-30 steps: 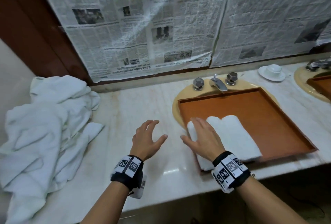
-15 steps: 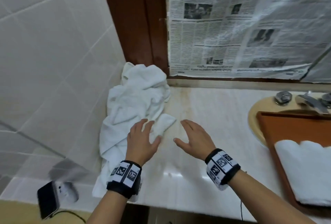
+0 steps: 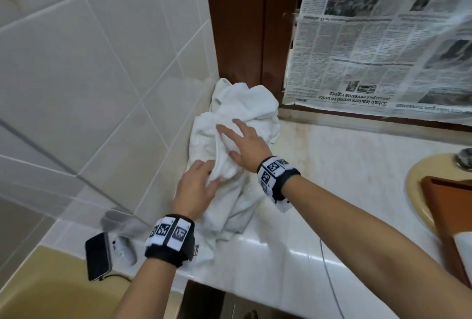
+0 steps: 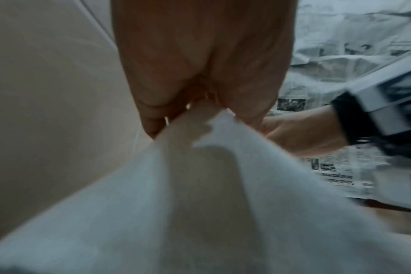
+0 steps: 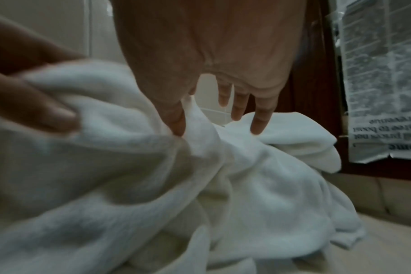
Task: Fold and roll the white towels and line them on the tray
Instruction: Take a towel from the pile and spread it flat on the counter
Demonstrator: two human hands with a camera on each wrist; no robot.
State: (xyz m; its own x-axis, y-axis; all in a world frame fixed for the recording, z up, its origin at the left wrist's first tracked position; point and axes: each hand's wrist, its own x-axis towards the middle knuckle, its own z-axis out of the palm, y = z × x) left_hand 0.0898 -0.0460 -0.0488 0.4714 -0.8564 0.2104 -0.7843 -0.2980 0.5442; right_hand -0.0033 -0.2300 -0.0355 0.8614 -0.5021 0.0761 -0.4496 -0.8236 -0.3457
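Fingers: left hand [image 3: 196, 188] pinches towel pile [image 3: 237, 119] fold, right hand [image 3: 246, 144] spread flat on it | tray [image 3: 444, 206] has some rolled | pile left

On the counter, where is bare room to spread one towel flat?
Bare marble counter lies between the towel pile and the yellow basin, below the newspaper. The corner is crowded: the left hand pinches a towel there, the right hand rests open.
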